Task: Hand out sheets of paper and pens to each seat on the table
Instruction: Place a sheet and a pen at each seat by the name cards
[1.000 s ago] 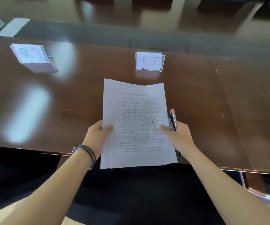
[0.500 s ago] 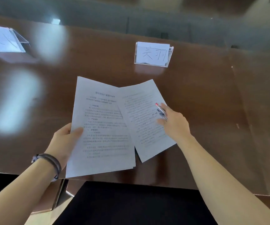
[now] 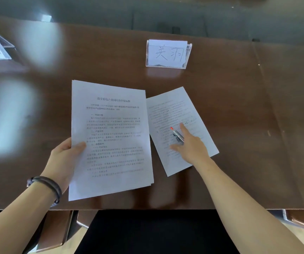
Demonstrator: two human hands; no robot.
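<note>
Single sheet [image 3: 176, 114] flat under right hand [image 3: 191, 145]: index extended, pressing it; pens [image 3: 177, 135] clasped by remaining fingers. Left hand [image 3: 65, 160] thumb-pinches paper stack [image 3: 110, 140].

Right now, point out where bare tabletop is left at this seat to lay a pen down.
Bare wood lies between the single sheet and the name card holder, and more to the right of that sheet toward the table seam. The near-centre is crowded: the left hand holds the paper stack, and the right hand presses the sheet, holding pens.
</note>
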